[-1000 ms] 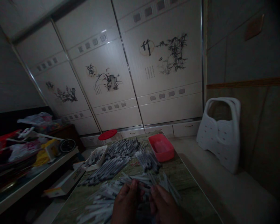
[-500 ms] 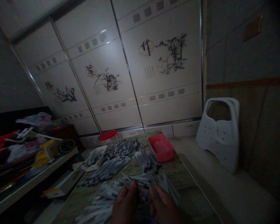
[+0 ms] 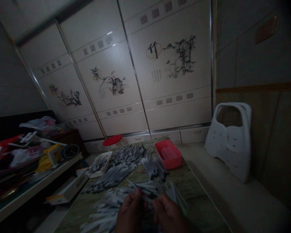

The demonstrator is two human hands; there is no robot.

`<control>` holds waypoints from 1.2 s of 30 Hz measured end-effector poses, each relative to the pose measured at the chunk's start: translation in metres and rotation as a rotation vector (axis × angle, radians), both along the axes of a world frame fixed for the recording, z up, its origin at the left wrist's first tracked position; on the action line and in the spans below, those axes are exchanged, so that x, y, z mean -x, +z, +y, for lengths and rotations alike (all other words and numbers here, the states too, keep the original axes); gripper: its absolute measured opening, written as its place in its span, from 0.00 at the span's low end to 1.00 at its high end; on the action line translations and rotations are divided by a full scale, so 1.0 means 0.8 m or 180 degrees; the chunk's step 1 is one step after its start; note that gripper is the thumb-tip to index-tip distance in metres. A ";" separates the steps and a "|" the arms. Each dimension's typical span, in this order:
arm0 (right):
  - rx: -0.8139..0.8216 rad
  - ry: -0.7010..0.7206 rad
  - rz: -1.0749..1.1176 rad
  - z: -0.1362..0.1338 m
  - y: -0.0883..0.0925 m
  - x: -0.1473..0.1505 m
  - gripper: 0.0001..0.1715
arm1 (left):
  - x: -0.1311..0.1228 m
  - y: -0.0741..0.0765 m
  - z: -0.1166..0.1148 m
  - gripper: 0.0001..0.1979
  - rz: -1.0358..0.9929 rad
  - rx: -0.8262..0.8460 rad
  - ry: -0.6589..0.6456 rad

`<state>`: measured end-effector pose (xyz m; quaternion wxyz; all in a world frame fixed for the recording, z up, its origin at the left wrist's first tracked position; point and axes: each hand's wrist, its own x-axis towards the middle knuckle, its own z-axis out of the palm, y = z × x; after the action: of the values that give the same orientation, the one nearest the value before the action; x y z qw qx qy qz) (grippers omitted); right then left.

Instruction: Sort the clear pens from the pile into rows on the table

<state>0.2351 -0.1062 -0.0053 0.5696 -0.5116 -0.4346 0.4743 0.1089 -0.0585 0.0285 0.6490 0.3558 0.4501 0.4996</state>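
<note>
Close together at the near side of the table [image 3: 196, 197], my left hand [image 3: 131, 210] and my right hand [image 3: 168, 212] are both closed, thumbs against fingers. A slim pen seems to stick out past the left fingertips. Whatever the right fingers pinch is too dark and small to make out. Loose whitish pens [image 3: 104, 207] lie in a heap beneath and left of my hands. Beyond them are a neat row of dark-tipped pens [image 3: 116, 176], a bundle of pens [image 3: 154, 166] and a larger pile [image 3: 129, 153].
A red plastic tub [image 3: 168, 154] stands at the table's far right corner, a white tray [image 3: 104, 166] with pens at the left. Behind are a red stool [image 3: 112, 140] and sliding wardrobe doors [image 3: 174, 113]. A folded white plastic stool [image 3: 229, 142] leans right; a cluttered shelf [image 3: 60, 166] is left.
My right hand has turned slightly, its fingers curling in more and shifting a little left. My left hand stays almost where it was. The view has shifted slightly.
</note>
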 end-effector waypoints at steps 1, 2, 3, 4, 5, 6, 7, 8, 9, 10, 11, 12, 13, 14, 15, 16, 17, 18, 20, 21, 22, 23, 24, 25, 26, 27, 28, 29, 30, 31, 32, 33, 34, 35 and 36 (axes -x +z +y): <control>-0.0064 0.0012 -0.0063 0.000 0.000 -0.001 0.38 | 0.001 0.000 0.000 0.21 0.0002 0.0030 -0.0012; -0.0085 0.0018 -0.0099 0.000 0.000 -0.002 0.37 | 0.001 0.000 0.001 0.20 0.0001 0.0047 -0.0019; -0.0060 0.0015 -0.0108 0.000 0.000 -0.002 0.36 | 0.002 -0.001 0.001 0.20 -0.0003 0.0050 -0.0012; 0.0011 0.0019 -0.0073 0.000 0.000 -0.001 0.36 | 0.002 -0.003 0.002 0.21 -0.0013 0.0047 -0.0005; 0.0107 0.0053 -0.0006 0.000 -0.001 0.000 0.37 | 0.002 -0.004 0.002 0.21 -0.0029 0.0046 0.0020; 0.0188 0.0092 0.0071 0.000 -0.002 0.001 0.38 | 0.002 -0.007 0.003 0.22 -0.0049 0.0045 0.0048; 0.0218 0.0123 0.0118 0.000 -0.003 0.002 0.38 | 0.003 -0.009 0.003 0.23 -0.0069 0.0043 0.0068; 0.0204 0.0141 0.0127 0.000 -0.004 0.002 0.38 | 0.003 -0.011 0.003 0.23 -0.0083 0.0035 0.0074; 0.0160 0.0120 0.0118 0.000 -0.004 0.002 0.38 | 0.003 -0.013 0.003 0.23 -0.0087 0.0024 0.0076; 0.0113 0.0071 0.0109 0.001 -0.004 0.003 0.37 | 0.004 -0.014 0.003 0.23 -0.0088 0.0012 0.0063; 0.0084 0.0029 0.0121 0.001 -0.004 0.002 0.37 | 0.004 -0.015 0.003 0.22 -0.0090 0.0002 0.0047; 0.0081 0.0006 0.0161 0.002 -0.003 0.002 0.36 | 0.005 -0.015 0.004 0.22 -0.0100 -0.0010 0.0030; 0.0100 0.0032 0.0214 0.002 -0.002 0.002 0.36 | 0.005 -0.015 0.004 0.21 -0.0103 -0.0014 0.0028; 0.0142 0.0079 0.0271 0.002 -0.001 0.002 0.37 | 0.005 -0.014 0.004 0.21 -0.0093 -0.0017 0.0012; 0.0187 0.0124 0.0314 0.002 0.001 0.002 0.37 | 0.005 -0.012 0.004 0.21 -0.0075 -0.0023 -0.0011; 0.0225 0.0160 0.0335 0.002 0.002 0.002 0.38 | 0.005 -0.011 0.004 0.21 -0.0050 -0.0036 -0.0035; 0.0242 0.0178 0.0330 0.001 0.003 0.002 0.38 | 0.005 -0.009 0.004 0.22 -0.0022 -0.0051 -0.0049; 0.0230 0.0186 0.0304 0.000 0.004 0.002 0.38 | 0.005 -0.008 0.004 0.22 -0.0001 -0.0067 -0.0065; 0.0134 0.0211 0.0255 -0.001 0.006 0.000 0.36 | 0.004 -0.006 0.005 0.23 0.0012 -0.0077 -0.0076; 0.0078 0.0229 0.0261 -0.001 0.006 0.000 0.35 | 0.004 -0.006 0.004 0.23 0.0007 -0.0075 -0.0061; 0.0048 0.0239 0.0298 -0.001 0.007 -0.001 0.34 | 0.004 -0.006 0.004 0.23 0.0008 -0.0064 -0.0040; 0.0053 0.0233 0.0343 -0.001 0.007 -0.002 0.34 | 0.005 -0.007 0.004 0.23 0.0011 -0.0047 -0.0019; 0.0089 0.0217 0.0381 0.000 0.007 -0.002 0.34 | 0.005 -0.007 0.004 0.23 0.0017 -0.0030 -0.0010; 0.0143 0.0199 0.0399 0.001 0.006 -0.002 0.34 | 0.005 -0.008 0.004 0.23 0.0025 -0.0016 -0.0016; 0.0194 0.0184 0.0389 0.001 0.005 -0.002 0.35 | 0.005 -0.009 0.003 0.23 0.0032 -0.0009 -0.0036; 0.0225 0.0182 0.0352 0.002 0.004 -0.002 0.36 | 0.005 -0.010 0.003 0.23 0.0041 -0.0006 -0.0048; 0.0236 0.0205 0.0312 0.003 0.003 -0.002 0.36 | 0.005 -0.011 0.003 0.23 0.0051 -0.0011 -0.0050; 0.0233 0.0240 0.0294 0.003 0.002 -0.002 0.36 | 0.005 -0.012 0.003 0.23 0.0064 -0.0023 -0.0033; 0.0226 0.0265 0.0297 0.004 0.001 -0.002 0.35 | 0.005 -0.012 0.004 0.23 0.0091 -0.0028 -0.0003; 0.0208 0.0271 0.0306 0.004 0.000 -0.002 0.33 | 0.004 -0.013 0.004 0.23 0.0127 -0.0034 0.0017; 0.0193 0.0257 0.0323 0.005 -0.001 -0.002 0.31 | 0.004 -0.013 0.004 0.24 0.0162 -0.0037 0.0024; 0.0192 0.0238 0.0362 0.005 -0.002 -0.002 0.30 | 0.004 -0.013 0.005 0.24 0.0180 -0.0039 0.0017; 0.0195 0.0205 0.0409 0.005 -0.003 -0.002 0.31 | 0.004 -0.013 0.005 0.25 0.0178 -0.0039 0.0000; 0.0212 0.0180 0.0445 0.005 -0.004 -0.002 0.32 | 0.004 -0.013 0.005 0.25 0.0158 -0.0042 -0.0010; 0.0244 0.0186 0.0463 0.005 -0.005 -0.002 0.34 | 0.003 -0.013 0.005 0.25 0.0129 -0.0047 -0.0012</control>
<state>0.2367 -0.1022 -0.0095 0.5656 -0.4843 -0.3884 0.5429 0.1062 -0.0547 0.0180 0.6381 0.3715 0.4587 0.4944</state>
